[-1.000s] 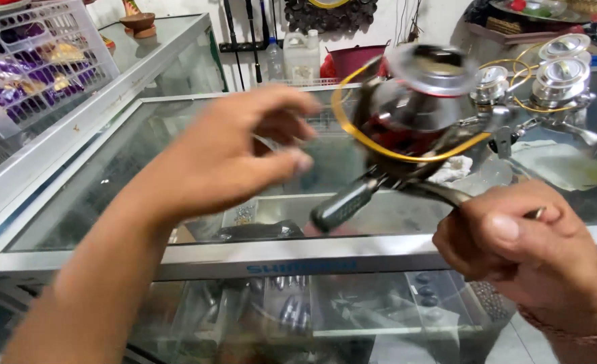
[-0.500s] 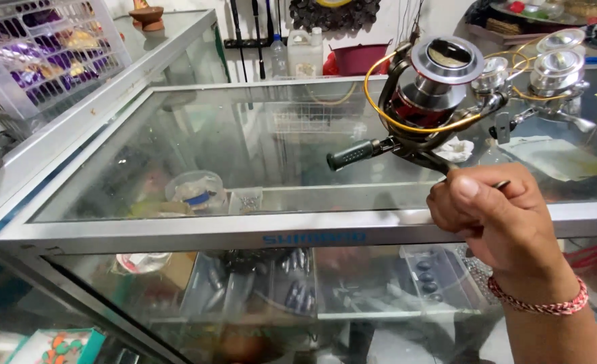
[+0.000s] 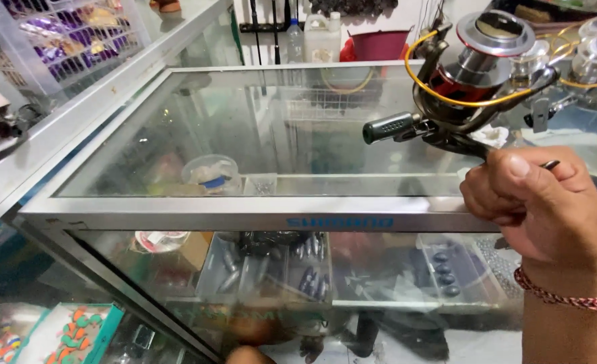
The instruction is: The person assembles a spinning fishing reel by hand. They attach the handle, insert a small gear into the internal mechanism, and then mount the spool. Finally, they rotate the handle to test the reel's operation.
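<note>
My right hand (image 3: 538, 202) is closed around the foot of a spinning fishing reel (image 3: 467, 87), holding it above the glass display counter (image 3: 244, 209) at the right. The reel has a silver spool, a dark red body, a yellow bail wire and a black handle knob (image 3: 387, 127) pointing left. A braided red and white bracelet (image 3: 568, 293) circles my right wrist. My left hand is out of the frame.
More silver reels (image 3: 595, 54) stand on the counter behind the held one. Inside the case lie a clear round tub (image 3: 211, 172) and trays of lead sinkers (image 3: 271, 266). A white wire basket (image 3: 69, 37) sits at far left, a jug and red bucket (image 3: 376, 44) behind.
My left hand, which was by the reel handle a second ago, has withdrawn out of view. The reel has stayed in my right hand and the view has shifted slightly.
</note>
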